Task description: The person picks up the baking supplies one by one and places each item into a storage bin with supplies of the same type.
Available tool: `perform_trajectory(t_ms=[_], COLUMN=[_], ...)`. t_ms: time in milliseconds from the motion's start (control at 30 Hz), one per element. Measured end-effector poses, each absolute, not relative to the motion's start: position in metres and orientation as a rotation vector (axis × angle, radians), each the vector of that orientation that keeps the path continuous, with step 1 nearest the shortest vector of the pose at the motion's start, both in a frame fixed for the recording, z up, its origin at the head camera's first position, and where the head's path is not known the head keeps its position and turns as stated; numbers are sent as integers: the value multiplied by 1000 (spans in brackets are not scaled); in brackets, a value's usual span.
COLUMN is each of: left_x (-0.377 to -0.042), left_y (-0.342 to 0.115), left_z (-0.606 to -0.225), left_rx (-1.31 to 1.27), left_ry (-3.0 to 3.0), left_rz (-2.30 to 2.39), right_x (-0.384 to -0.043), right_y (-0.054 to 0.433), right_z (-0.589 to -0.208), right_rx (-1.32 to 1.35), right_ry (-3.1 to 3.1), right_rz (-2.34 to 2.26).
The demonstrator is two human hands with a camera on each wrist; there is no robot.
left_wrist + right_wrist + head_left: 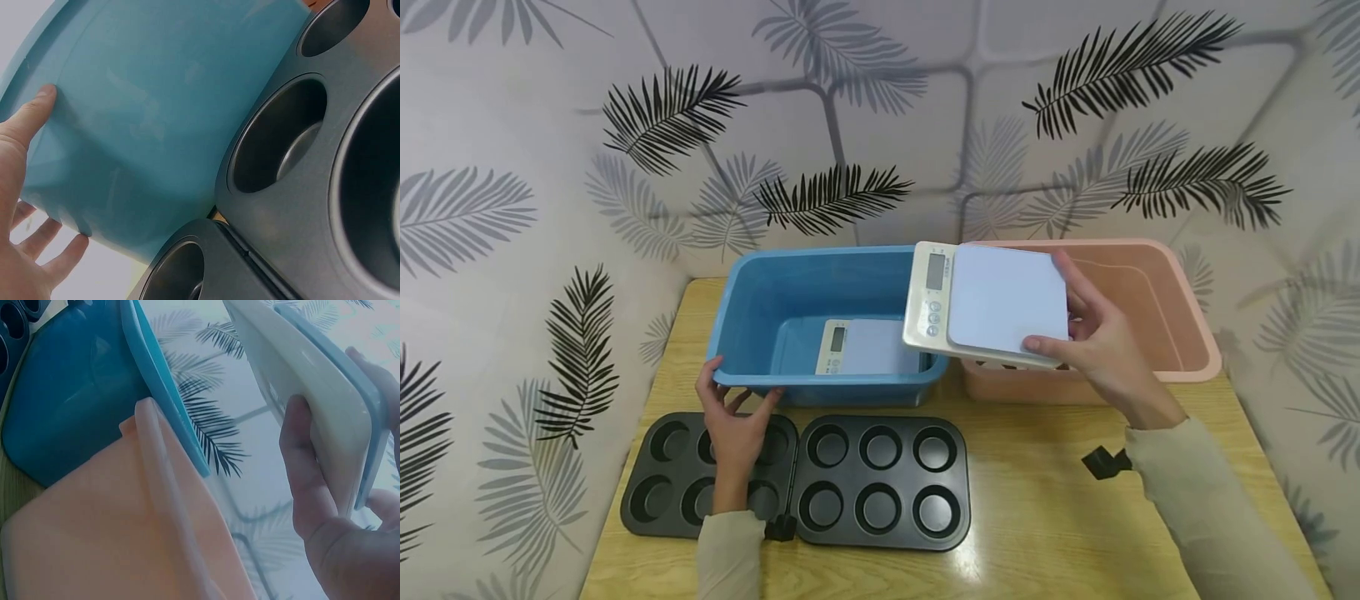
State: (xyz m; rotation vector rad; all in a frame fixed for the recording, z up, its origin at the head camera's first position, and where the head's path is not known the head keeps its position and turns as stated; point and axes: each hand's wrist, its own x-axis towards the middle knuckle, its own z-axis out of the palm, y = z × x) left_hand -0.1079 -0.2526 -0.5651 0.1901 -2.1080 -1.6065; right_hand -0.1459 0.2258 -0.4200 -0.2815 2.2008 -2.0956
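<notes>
My right hand (1101,342) grips a white digital kitchen scale (1007,296) by its right end, thumb on the near side. The scale is tilted, above where the blue bin (835,390) and the pink bin (1180,308) meet. In the right wrist view, the fingers wrap the edge of the scale (337,412), and its underside faces the camera. A second kitchen scale (880,346) lies inside the blue bin, its right end hidden. At that bin's near left corner, my left hand (736,429) holds the rim. The left wrist view shows a digit against the bin's outer wall (137,112).
Two dark six-cup muffin pans (880,504) (651,475) lie side by side on the wooden table (1045,517), in front of the blue bin. My left forearm crosses the left pan. A leaf-patterned cloth (887,125) rises behind the bins and along both sides.
</notes>
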Motion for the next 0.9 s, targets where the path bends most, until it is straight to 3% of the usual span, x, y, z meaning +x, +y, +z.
perform_trajectory(t_ms=[900], left_x=[-107], left_y=[-251], left_z=[-563], left_rx=[176], left_ry=[-2092], left_rz=[-1619], right_x=[-181], right_y=[180], right_z=[-416], right_rx=[-344], right_ry=[2237], right_rz=[-1998])
